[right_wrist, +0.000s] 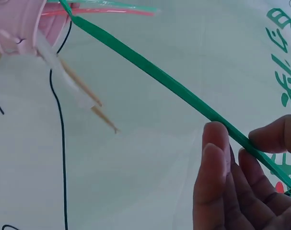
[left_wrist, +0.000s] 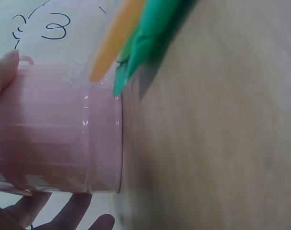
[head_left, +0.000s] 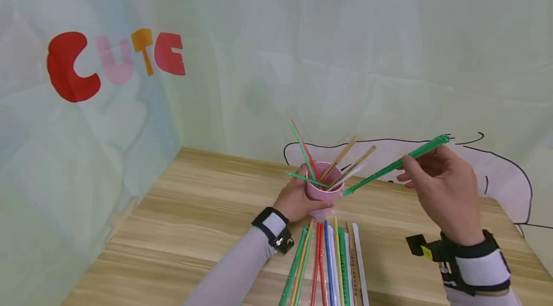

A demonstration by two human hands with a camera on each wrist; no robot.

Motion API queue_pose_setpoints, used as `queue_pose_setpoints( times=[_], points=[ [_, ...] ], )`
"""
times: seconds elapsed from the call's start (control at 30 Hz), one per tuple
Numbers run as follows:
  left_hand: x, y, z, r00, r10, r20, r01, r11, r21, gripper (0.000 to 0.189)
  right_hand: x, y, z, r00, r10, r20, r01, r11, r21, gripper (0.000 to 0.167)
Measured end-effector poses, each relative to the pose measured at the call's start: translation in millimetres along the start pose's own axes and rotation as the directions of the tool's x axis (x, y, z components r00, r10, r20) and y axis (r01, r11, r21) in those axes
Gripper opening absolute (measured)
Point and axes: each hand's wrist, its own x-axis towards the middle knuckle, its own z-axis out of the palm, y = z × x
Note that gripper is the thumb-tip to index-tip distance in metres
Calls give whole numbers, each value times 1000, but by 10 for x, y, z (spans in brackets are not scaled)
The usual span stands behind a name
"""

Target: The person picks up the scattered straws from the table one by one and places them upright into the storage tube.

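Note:
My left hand (head_left: 294, 200) grips a pink cup (head_left: 318, 194), thumb across its near side. In the left wrist view the cup (left_wrist: 54, 129) stands on the table, fingers along its lower side. Several straws poke out of the cup: a red straw, green straws, a white one and brown paper-wrapped straws (head_left: 341, 156). My right hand (head_left: 449, 190) pinches a long green wrapped straw (head_left: 389, 167) near its upper end, between thumb and fingers. This straw slants down left, its lower tip right at the cup's rim. In the right wrist view the green straw (right_wrist: 159, 79) runs diagonally to the cup.
On the wooden table (head_left: 194, 200), a row of green, yellow, red, blue, white and brown straws (head_left: 326, 263) lies in front of the cup. A printed cloth backdrop (head_left: 345, 56) stands behind the table, with coloured letters (head_left: 116, 61) at the left.

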Motion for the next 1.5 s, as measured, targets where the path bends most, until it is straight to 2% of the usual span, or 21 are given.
queue_pose_setpoints(
  times=[0.13, 0.2, 0.4, 0.6, 0.9, 1.17, 1.3, 1.43, 1.5],
  points=[
    [-4, 0, 1, 1000, -8, 1, 8, 1000, -11, 97, 52, -49, 127, 999, -15, -46, 17, 999, 45, 19],
    [-7, -3, 2, 1000, -12, 2, 12, 1000, -22, 98, 64, -38, 210, 998, -18, -52, 20, 999, 33, 18],
    [-15, -11, 2, 1000, -8, 0, 8, 999, -31, 99, 45, 56, 517, 1000, -14, -28, 13, 998, -54, 19],
    [-25, -12, 2, 1000, -7, 2, 7, 999, -34, 99, 7, 166, 781, 999, -43, -7, 42, 996, -75, 17],
    [-4, -24, -4, 1000, 28, -5, -28, 999, -25, 102, -45, 293, 1035, 996, 27, 90, -17, 994, -109, 22],
    [-12, 1, -4, 1000, -23, 12, 24, 999, -27, 98, -119, 449, 1114, 982, 81, 170, -58, 989, -139, 33],
    [-11, 11, -2, 1000, -22, 10, 22, 999, -40, 96, -154, 545, 1115, 959, 135, 248, -117, 989, -86, 43],
    [-8, 12, 4, 1000, -22, 8, 22, 999, -35, 95, -179, 643, 1151, 900, 194, 391, -218, 976, 18, 75],
    [-3, 10, 8, 1000, -24, 9, 24, 999, -31, 95, -194, 694, 1190, 870, 183, 458, -247, 966, 81, 89]
  ],
)
